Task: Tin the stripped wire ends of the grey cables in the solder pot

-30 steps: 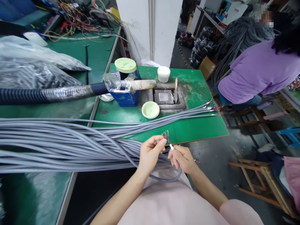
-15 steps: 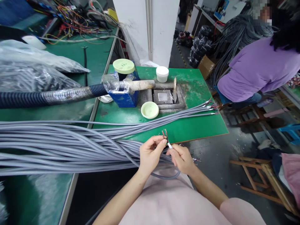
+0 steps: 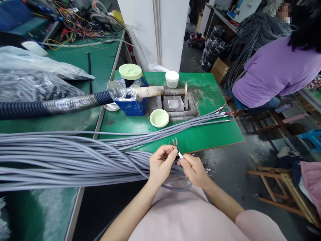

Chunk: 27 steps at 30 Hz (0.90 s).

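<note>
My right hand [image 3: 194, 169] grips the end of a grey cable [image 3: 179, 188] just below its white sleeve [image 3: 180, 155]. Thin red and dark wires [image 3: 175, 143] fan upward out of that sleeve. My left hand [image 3: 161, 164] pinches one of the thin wires between thumb and forefinger, close beside the right hand. A thick bundle of grey cables [image 3: 75, 157] lies to the left and passes behind my hands. More grey cables [image 3: 185, 125] stretch across the green table [image 3: 210, 135], with stripped ends at its right edge.
A solder pot [image 3: 175, 103] with a flat tool is set in the table. Around it are a pale green dish [image 3: 159, 118], a white tub [image 3: 172, 79], a blue container [image 3: 132, 107] and a ribbed hose [image 3: 72, 102]. A person in purple [image 3: 273, 70] sits at right.
The view has shifted slightly. My hands stay close together on the cable end, and the thin wires have moved very little.
</note>
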Motion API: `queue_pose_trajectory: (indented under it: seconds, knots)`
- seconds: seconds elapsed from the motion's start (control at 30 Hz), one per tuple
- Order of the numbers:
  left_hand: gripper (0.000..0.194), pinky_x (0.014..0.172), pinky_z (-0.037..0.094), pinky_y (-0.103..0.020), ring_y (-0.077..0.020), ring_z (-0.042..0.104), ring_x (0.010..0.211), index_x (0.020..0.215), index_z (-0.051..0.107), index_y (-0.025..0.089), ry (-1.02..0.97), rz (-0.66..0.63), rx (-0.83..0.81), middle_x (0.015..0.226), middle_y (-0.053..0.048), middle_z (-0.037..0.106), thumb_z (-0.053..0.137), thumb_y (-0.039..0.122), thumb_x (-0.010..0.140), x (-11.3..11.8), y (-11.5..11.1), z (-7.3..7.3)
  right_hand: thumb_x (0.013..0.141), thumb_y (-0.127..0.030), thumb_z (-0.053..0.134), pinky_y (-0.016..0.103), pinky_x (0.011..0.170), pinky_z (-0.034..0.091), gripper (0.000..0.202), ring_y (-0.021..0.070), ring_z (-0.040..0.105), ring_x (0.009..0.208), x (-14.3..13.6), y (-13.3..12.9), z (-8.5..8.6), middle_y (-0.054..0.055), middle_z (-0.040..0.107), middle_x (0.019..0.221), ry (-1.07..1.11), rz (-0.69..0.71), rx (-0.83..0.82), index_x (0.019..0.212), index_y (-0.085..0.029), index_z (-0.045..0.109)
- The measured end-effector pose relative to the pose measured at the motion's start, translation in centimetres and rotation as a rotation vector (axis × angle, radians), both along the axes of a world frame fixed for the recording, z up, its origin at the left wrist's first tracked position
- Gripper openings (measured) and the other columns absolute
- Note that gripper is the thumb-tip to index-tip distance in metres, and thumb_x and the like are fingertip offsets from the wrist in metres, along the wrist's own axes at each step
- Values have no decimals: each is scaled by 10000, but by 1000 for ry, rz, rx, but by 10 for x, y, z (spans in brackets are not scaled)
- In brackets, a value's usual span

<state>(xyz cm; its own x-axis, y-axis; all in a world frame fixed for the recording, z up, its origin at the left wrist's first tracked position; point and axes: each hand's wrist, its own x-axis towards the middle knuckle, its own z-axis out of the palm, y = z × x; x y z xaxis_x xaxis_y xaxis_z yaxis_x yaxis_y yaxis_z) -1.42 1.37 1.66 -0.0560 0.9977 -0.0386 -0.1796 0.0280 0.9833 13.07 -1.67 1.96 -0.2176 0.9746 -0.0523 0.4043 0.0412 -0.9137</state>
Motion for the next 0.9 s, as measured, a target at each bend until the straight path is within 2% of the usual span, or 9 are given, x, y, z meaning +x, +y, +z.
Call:
queue_pose_trajectory:
  seconds: [0.2, 0.43, 0.53, 0.73, 0.9]
  knots:
    - [135, 645, 488, -211, -99, 570, 661, 789, 686, 156, -67, -55, -115, 741, -8, 658, 736, 264, 725, -2, 7, 4, 961, -311, 382, 226, 560, 316, 295, 97, 461, 533, 1, 1, 4, -31, 490, 578, -116, 26, 83, 768, -179, 562]
    - [117, 643, 479, -187, -84, 558, 662, 750, 644, 170, -60, -37, -51, 726, 17, 634, 736, 239, 730, -6, 7, 3, 950, -303, 386, 243, 559, 263, 281, 102, 422, 538, -1, 5, 5, -32, 448, 591, -201, 42, 120, 696, -200, 446]
    - [113, 645, 476, -185, -84, 557, 664, 763, 660, 169, -32, -50, -61, 714, 17, 634, 734, 249, 734, -7, 8, 3, 944, -297, 392, 247, 550, 245, 276, 99, 387, 517, -1, 6, 6, -42, 408, 576, -211, 40, 131, 683, -206, 406]
    - [184, 677, 503, -229, -119, 606, 701, 796, 693, 156, -9, -79, -182, 769, -20, 693, 754, 302, 701, -9, 12, 5, 942, -280, 394, 245, 542, 236, 276, 94, 361, 494, -1, 6, 8, -49, 377, 556, -244, 44, 176, 676, -209, 378]
    - [178, 648, 471, -229, -109, 566, 655, 774, 674, 152, 134, -124, -123, 740, -12, 664, 734, 312, 725, -14, 14, 8, 943, -270, 400, 245, 547, 243, 265, 95, 397, 490, 0, 8, 4, -39, 433, 552, -323, 65, 234, 687, -204, 411]
